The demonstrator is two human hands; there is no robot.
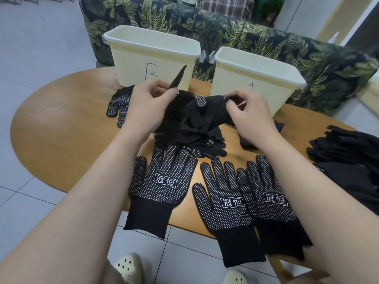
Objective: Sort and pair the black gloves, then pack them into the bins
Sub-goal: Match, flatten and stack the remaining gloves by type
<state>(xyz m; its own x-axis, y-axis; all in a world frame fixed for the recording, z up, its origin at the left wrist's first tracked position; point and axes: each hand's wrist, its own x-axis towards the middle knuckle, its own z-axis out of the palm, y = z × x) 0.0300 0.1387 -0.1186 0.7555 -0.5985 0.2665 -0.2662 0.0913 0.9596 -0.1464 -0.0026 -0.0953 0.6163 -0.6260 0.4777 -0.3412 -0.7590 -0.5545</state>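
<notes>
Both hands work over the middle of the wooden desk [61,124]: the left hand [147,99] pinches one end of a bunched black glove [184,111] and the right hand [248,111] pinches the other, each grip closed on the fabric, lifting it above a loose heap of gloves [205,144]; sorting looks early to midway — nothing shows inside the bins from this angle, so packing seems not yet begun. Two cream bins stand at the desk's far edge, bin B [151,56] left and the other bin [256,78] right; three dotted gloves lie flat along the near edge — one [162,187], two [223,203], three [270,197]; a fourth [120,105] lies before bin B; a dark stack [348,156] waits at right.
</notes>
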